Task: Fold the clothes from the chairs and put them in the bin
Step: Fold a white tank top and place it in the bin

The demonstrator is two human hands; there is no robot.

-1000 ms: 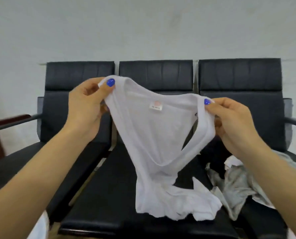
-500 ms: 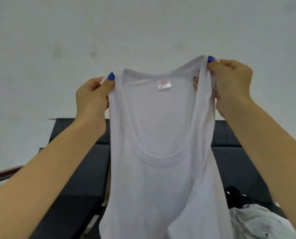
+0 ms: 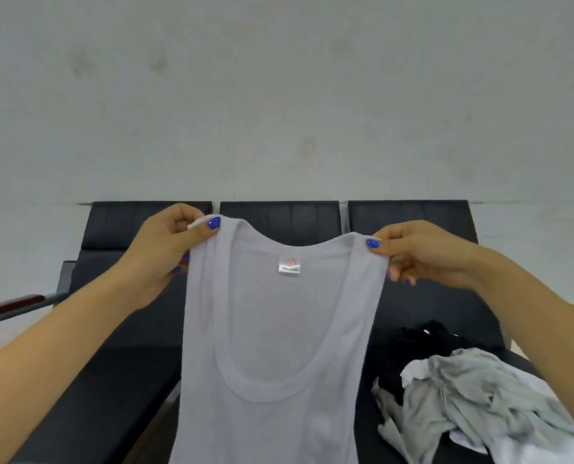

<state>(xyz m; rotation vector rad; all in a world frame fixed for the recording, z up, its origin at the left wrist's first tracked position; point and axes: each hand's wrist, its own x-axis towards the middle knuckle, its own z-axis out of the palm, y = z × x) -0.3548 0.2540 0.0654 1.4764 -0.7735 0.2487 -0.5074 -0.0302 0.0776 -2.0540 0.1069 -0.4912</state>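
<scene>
Tank top, white, thin, hangs full length between the two hands: left hand pinches one shoulder strap, right hand pinches the other, each strap caught under a thumb, hem out of view below. Risk, as judged: grips are small, so a shake or lowering could slip a strap and collapse the garment sideways. Below the right hand lies the unfolded pile, near enough to snag the hem; behind the hands stand the black chairs; no bin in view.

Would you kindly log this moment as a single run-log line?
stage: spreading for fold | left hand: pinches tank top strap | right hand: pinches other strap | white tank top: hanging | unfolded pile: on right chair
</scene>
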